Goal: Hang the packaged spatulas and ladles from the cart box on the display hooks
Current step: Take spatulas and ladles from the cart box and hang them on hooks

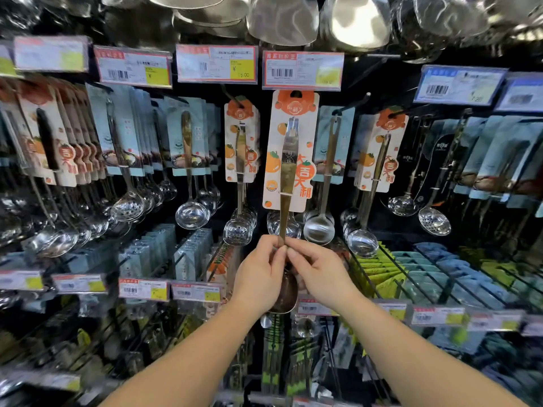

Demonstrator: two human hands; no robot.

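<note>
A packaged ladle [289, 160] on a white and orange card stands upright in the middle of the display. The card's top hole sits right under a price tag [302, 70], at the hook there. My left hand [260, 274] and my right hand [316, 270] both pinch the steel handle just below the card. Between my palms the ladle's bowl [286, 295] is partly hidden. No cart box is in view.
Rows of packaged ladles and skimmers hang on hooks left and right, such as an orange-card skimmer [241, 148] and a ladle [379, 160]. Steel spatulas [355, 22] hang above. Lower hooks carry green and blue packs [417, 277].
</note>
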